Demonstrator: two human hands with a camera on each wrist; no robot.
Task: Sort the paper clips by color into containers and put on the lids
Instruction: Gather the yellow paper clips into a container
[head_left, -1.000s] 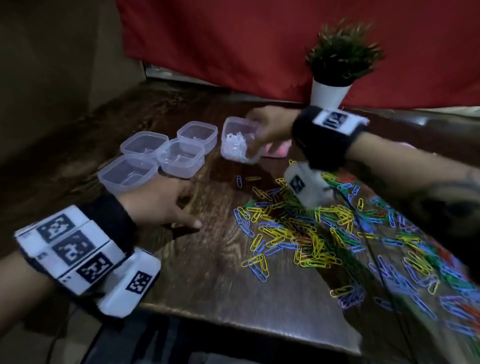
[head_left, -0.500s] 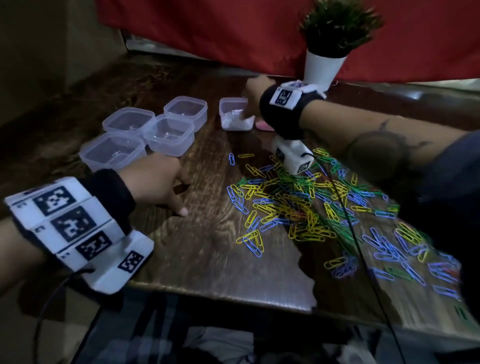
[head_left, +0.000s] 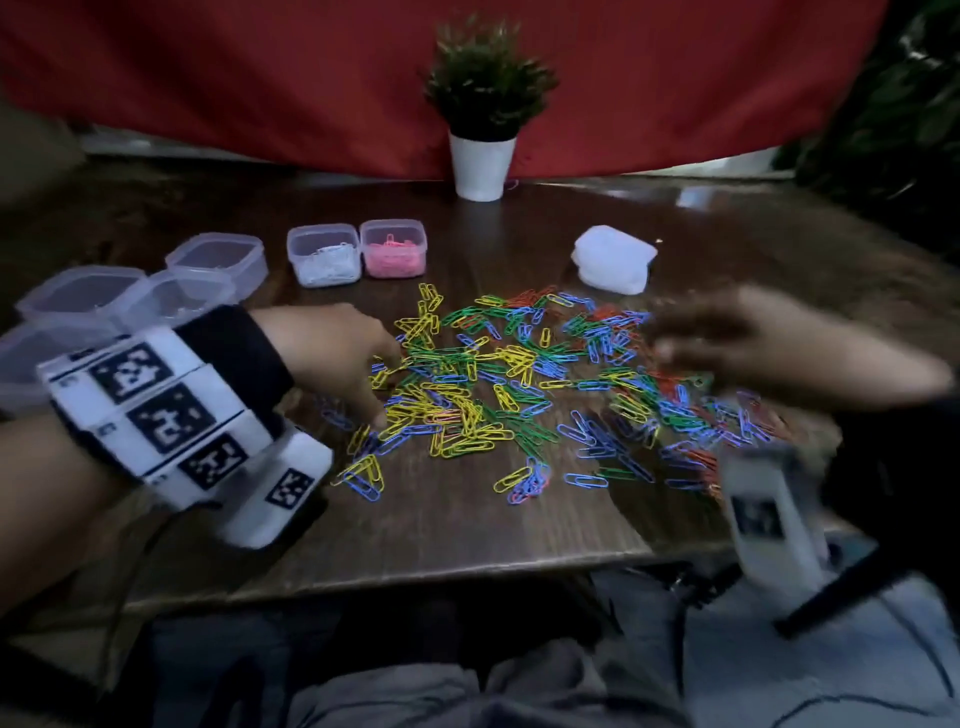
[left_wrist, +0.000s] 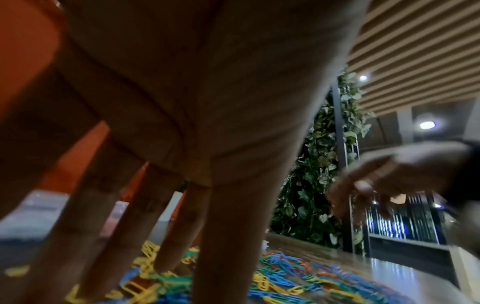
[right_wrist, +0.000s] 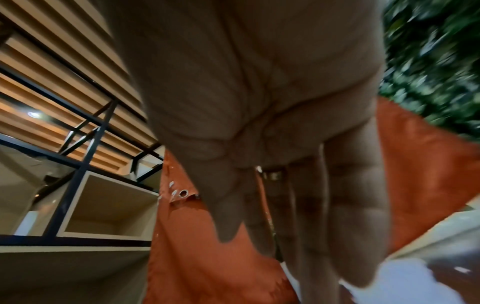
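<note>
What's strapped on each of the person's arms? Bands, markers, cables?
Left hand: black wristband behind it, a white band of square black-and-white fiducial tags around the forearm, plus a white camera block under the wrist bearing another tag, with a dark cable trailing below. Right hand: blurred; a white tagged block hangs under the wrist, and a ring sits on one of its fingers.

- Clear containers (head_left: 323, 254): six in all. One holds white clips, one holds pink clips (head_left: 393, 253), four hold none.
- Stack of lids (head_left: 613, 260): one.
- Loose paper clips (head_left: 498, 384): too many to count; yellow, green, blue, red.
- Potted plant (head_left: 483, 104): one.
- Hands: two.
</note>
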